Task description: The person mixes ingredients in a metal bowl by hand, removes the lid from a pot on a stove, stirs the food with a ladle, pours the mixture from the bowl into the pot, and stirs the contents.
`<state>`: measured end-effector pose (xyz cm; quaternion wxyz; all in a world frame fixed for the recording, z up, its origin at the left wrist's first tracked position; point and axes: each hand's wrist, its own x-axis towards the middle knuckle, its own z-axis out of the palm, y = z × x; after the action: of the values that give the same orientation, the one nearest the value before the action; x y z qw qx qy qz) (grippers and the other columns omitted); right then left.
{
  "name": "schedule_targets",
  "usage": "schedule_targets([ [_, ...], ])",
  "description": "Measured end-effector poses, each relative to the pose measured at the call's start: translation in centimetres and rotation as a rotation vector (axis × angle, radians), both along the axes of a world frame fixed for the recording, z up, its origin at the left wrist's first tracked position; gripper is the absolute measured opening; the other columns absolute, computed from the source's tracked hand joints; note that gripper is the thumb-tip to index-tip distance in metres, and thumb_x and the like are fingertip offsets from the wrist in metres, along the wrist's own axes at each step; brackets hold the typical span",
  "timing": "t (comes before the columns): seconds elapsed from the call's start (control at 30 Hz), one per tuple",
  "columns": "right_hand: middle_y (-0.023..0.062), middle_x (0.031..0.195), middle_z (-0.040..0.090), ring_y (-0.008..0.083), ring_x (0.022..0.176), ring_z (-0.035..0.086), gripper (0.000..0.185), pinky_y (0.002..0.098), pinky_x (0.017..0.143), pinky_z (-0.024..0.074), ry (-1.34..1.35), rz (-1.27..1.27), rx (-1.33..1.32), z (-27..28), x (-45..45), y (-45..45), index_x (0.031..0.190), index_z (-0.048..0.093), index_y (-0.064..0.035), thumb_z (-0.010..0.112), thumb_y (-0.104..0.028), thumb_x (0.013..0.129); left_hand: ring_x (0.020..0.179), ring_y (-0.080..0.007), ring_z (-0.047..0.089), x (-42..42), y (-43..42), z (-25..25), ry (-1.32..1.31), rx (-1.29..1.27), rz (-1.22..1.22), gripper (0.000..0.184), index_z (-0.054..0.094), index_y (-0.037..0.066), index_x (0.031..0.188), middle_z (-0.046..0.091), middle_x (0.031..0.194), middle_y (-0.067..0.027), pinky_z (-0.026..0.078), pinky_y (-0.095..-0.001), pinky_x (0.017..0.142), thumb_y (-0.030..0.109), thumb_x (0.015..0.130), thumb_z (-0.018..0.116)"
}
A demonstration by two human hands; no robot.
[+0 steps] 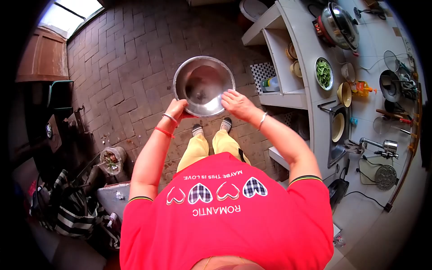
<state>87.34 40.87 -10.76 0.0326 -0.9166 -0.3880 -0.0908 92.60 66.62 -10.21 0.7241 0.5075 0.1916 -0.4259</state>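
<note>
A shiny metal bowl (204, 85) is held out over the brick floor, its open side facing up towards me. Gripping its lower left rim is my left hand (177, 109), the fingers partly hidden under the bowl. On the lower right rim, my right hand (238, 105) has its fingers over the edge; its thumb is hidden. The inside of the bowl shows reflections and a dark patch at the bottom, and I cannot tell whether anything lies in it.
To the right runs a white counter (315, 105) with a plate of green vegetables (323, 73), a lidded pot (338, 27), a yellow bowl (344, 94) and a sink (335, 150) with a tap (382, 146). At left stand a waste bin (112, 161) and a striped bag (74, 218).
</note>
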Motion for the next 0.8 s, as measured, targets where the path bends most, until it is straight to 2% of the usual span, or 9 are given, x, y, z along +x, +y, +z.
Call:
schedule_targets([
  [0.07, 0.0098, 0.081, 0.059, 0.0231, 0.083, 0.059, 0.011, 0.0359, 0.086, 0.0451, -0.007, 0.122, -0.043, 1.5, 0.9, -0.9, 0.076, 0.056, -0.0041, 0.052, -0.014, 0.072, 0.080, -0.0324, 0.065, 0.4, -0.5, 0.3, 0.066, -0.012, 0.110, 0.030, 0.052, -0.012, 0.099, 0.062, 0.092, -0.0212, 0.058, -0.0451, 0.067, 0.005, 0.075, 0.045],
  [0.13, 0.0099, 0.081, 0.059, 0.0231, 0.084, 0.059, 0.011, 0.0357, 0.086, 0.0453, 0.007, 0.106, 0.006, 2.5, 1.0, 0.5, 0.077, 0.055, -0.0039, 0.051, -0.014, 0.073, 0.081, -0.0321, 0.065, -0.9, -1.4, -0.1, 0.056, -0.015, 0.230, 0.029, 0.053, -0.010, 0.098, 0.062, 0.093, -0.0203, 0.058, -0.0439, 0.070, 0.007, 0.076, 0.046],
  [0.23, 0.0118, 0.089, 0.061, 0.0235, 0.089, 0.059, 0.019, 0.0374, 0.089, 0.0445, -0.033, 0.049, 0.089, 3.6, 1.1, 4.3, 0.089, 0.056, -0.0011, 0.049, -0.014, 0.077, 0.080, -0.0314, 0.065, -3.8, -5.5, -1.5, -0.021, -0.013, 0.644, 0.024, 0.054, -0.010, 0.095, 0.062, 0.091, -0.0197, 0.058, -0.0446, 0.069, 0.001, 0.075, 0.047],
  [0.3, 0.0147, 0.109, 0.059, 0.0247, 0.107, 0.055, 0.028, 0.0397, 0.100, 0.0368, -0.046, -0.043, 0.102, 3.7, 0.8, 4.5, 0.102, 0.055, -0.0009, 0.048, -0.015, 0.079, 0.079, -0.0314, 0.065, -2.8, -4.6, -1.2, 0.013, -0.032, 0.602, 0.021, 0.054, -0.011, 0.092, 0.061, 0.091, -0.0201, 0.058, -0.0449, 0.069, -0.004, 0.074, 0.046],
  [0.4, 0.0136, 0.127, 0.050, 0.0238, 0.124, 0.044, 0.035, 0.0410, 0.109, 0.0249, -0.047, 0.010, 0.047, 4.6, 1.5, 2.3, 0.114, 0.051, -0.0033, 0.048, -0.016, 0.081, 0.078, -0.0322, 0.065, -1.8, -3.0, 0.7, 0.008, -0.018, 0.475, 0.020, 0.054, -0.013, 0.090, 0.061, 0.090, -0.0205, 0.058, -0.0454, 0.069, -0.006, 0.073, 0.046],
  [0.43, 0.0103, 0.136, 0.042, 0.0215, 0.130, 0.035, 0.041, 0.0410, 0.112, 0.0183, 0.007, 0.008, -0.016, 4.4, 2.3, 0.8, 0.122, 0.046, -0.0058, 0.048, -0.015, 0.082, 0.080, -0.0331, 0.065, -1.4, -2.2, 1.9, -0.009, 0.026, 0.380, 0.023, 0.053, -0.014, 0.092, 0.061, 0.092, -0.0215, 0.058, -0.0459, 0.071, -0.006, 0.073, 0.046],
  [0.57, 0.0071, 0.142, 0.035, 0.0179, 0.134, 0.030, 0.046, 0.0392, 0.112, 0.0191, 0.035, 0.111, -0.158, 5.3, 6.8, -5.2, 0.128, 0.039, -0.0073, 0.049, -0.012, 0.083, 0.082, -0.0327, 0.065, -1.7, -0.4, 3.3, 0.071, -0.005, 0.157, 0.032, 0.051, -0.014, 0.102, 0.061, 0.096, -0.0222, 0.058, -0.0429, 0.070, -0.005, 0.073, 0.044],
  [0.63, 0.0052, 0.147, 0.026, 0.0164, 0.136, 0.024, 0.054, 0.0360, 0.113, 0.0183, 0.073, 0.178, -0.298, 6.4, 8.5, -5.8, 0.134, 0.034, -0.0090, 0.049, -0.010, 0.082, 0.082, -0.0323, 0.065, -2.2, -0.5, 3.6, 0.128, 0.012, 0.082, 0.034, 0.050, -0.014, 0.105, 0.061, 0.097, -0.0218, 0.058, -0.0420, 0.070, -0.004, 0.073, 0.044],
  [0.8, 0.0074, 0.149, 0.022, 0.0181, 0.137, 0.022, 0.057, 0.0352, 0.112, 0.0214, 0.073, 0.104, -0.339, 6.9, 9.0, -5.6, 0.136, 0.032, -0.0042, 0.047, -0.007, 0.081, 0.084, -0.0322, 0.065, -3.2, -1.8, 4.8, 0.069, -0.031, 0.093, 0.039, 0.047, -0.013, 0.111, 0.060, 0.099, -0.0229, 0.058, -0.0417, 0.070, -0.005, 0.073, 0.041],
])
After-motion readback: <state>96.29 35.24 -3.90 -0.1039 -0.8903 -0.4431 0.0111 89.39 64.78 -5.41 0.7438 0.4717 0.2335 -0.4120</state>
